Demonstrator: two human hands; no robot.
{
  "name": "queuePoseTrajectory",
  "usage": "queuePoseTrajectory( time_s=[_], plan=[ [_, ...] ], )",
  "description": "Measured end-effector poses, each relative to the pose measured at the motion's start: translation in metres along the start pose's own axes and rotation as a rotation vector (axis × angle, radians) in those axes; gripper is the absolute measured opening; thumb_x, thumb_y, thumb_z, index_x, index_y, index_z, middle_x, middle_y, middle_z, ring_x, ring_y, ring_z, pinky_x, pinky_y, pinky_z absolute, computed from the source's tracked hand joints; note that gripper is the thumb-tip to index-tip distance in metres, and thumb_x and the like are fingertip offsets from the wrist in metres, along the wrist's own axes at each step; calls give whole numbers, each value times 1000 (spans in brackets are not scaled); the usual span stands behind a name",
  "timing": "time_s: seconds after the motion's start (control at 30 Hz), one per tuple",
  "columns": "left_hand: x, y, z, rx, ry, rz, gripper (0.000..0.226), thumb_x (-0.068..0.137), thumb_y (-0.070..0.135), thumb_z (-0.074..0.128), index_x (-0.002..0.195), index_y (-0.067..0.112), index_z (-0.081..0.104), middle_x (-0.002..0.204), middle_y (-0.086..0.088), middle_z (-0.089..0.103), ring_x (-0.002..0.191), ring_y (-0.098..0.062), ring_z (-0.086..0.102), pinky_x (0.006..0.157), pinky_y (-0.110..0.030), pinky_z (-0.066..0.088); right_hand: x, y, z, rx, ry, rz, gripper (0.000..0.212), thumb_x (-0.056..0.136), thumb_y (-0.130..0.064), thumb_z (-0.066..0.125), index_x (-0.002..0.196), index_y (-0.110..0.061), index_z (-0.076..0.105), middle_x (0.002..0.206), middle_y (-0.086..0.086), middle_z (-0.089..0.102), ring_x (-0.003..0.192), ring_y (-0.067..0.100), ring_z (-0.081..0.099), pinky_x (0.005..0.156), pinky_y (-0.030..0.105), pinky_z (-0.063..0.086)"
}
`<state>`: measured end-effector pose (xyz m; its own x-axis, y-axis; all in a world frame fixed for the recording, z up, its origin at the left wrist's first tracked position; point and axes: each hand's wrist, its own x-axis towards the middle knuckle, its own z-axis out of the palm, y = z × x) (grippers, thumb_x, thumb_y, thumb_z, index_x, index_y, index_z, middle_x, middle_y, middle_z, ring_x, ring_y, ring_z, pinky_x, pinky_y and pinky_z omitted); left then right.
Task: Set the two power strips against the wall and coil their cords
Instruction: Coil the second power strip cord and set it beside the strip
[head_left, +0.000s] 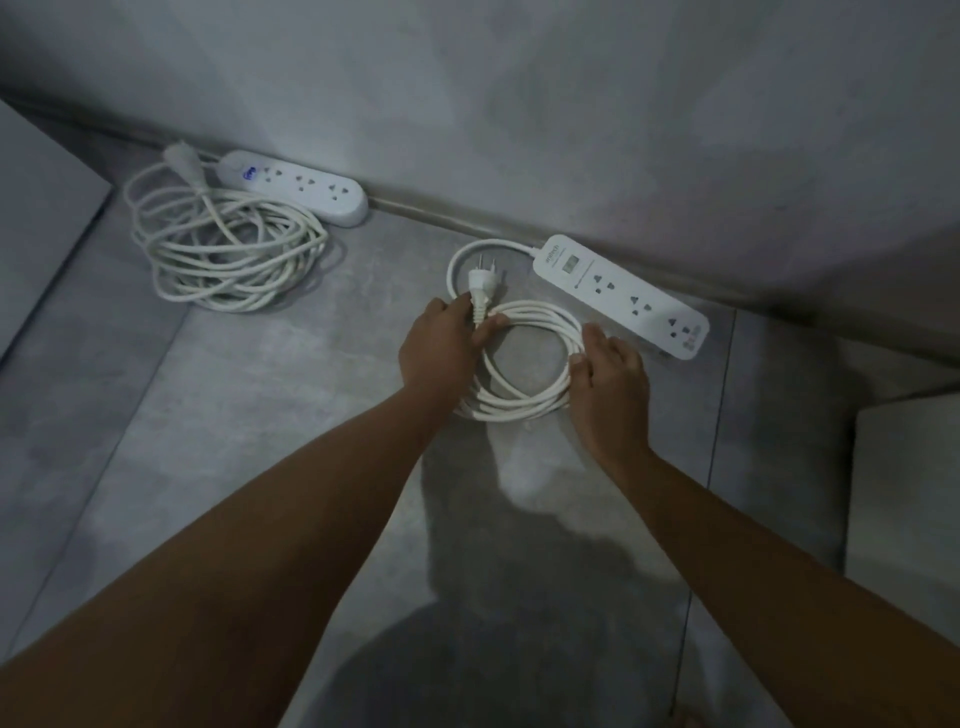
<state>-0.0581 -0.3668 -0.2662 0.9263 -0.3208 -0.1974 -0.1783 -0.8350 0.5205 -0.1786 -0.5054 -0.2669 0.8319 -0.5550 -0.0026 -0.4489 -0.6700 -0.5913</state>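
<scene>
Coiling, last stage by the look: white cord coil (524, 402) lies between the hands, left hand (441, 345) pinching it below the plug (480, 288), right hand (613, 376) curled round its opposite side, display-fitted power strip (621, 296) against the wall just beyond; next, likely, settle loops flat, release.

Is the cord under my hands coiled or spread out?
Coiled. The cord lies in stacked round loops on the floor beside its power strip, its plug lying free.
</scene>
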Motion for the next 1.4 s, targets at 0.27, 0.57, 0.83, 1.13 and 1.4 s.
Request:
queuePoseTrajectory(
  time_s=[0.27, 0.57, 0.83, 1.13, 1.4],
  plan=[
    [-19, 10, 9, -51, 36, -134, 51, 91, 62, 39, 112, 16, 49, 106, -8, 62, 95, -31, 62, 79, -40, 49, 36, 16, -16, -3, -159, -96, 39, 93, -15, 52, 131, -10, 59, 133, 13, 60, 124, 29, 49, 107, 34, 35],
    [-11, 15, -8, -189, -50, -139, 59, 85, 57, 57, 121, 15, 37, 111, -10, 65, 98, -32, 64, 78, -40, 49, 19, 0, -12, 56, -16, 23, 38, 92, -22, 49, 122, -5, 65, 121, 13, 68, 109, 36, 59, 97, 40, 47],
    [-24, 10, -35, -250, -114, -198, 76, 83, 47, 67, 139, 9, 31, 137, -17, 44, 121, -35, 53, 99, -42, 44, -22, -15, -14, -313, -145, -152, 57, 93, -35, 41, 139, -3, 48, 148, 18, 43, 134, 40, 41, 112, 53, 27],
    [-38, -26, -38, 352, -240, 176, 56, 92, 45, 43, 138, 14, 36, 150, -9, 33, 137, -27, 33, 106, -43, 32, 11, -59, 3, -513, -339, -190, 58, 102, -37, 27, 153, -12, 17, 163, 5, 8, 150, 24, 7, 120, 45, 0],
    [-46, -30, -103, 451, -260, 2, 59, 99, 39, 34, 151, 13, 21, 160, -10, 14, 148, -26, 11, 118, -45, 13, 20, -109, -27, -488, -468, -219, 64, 97, -39, 36, 150, -3, 27, 158, 20, 22, 144, 34, 28, 116, 50, 23]
  ],
)
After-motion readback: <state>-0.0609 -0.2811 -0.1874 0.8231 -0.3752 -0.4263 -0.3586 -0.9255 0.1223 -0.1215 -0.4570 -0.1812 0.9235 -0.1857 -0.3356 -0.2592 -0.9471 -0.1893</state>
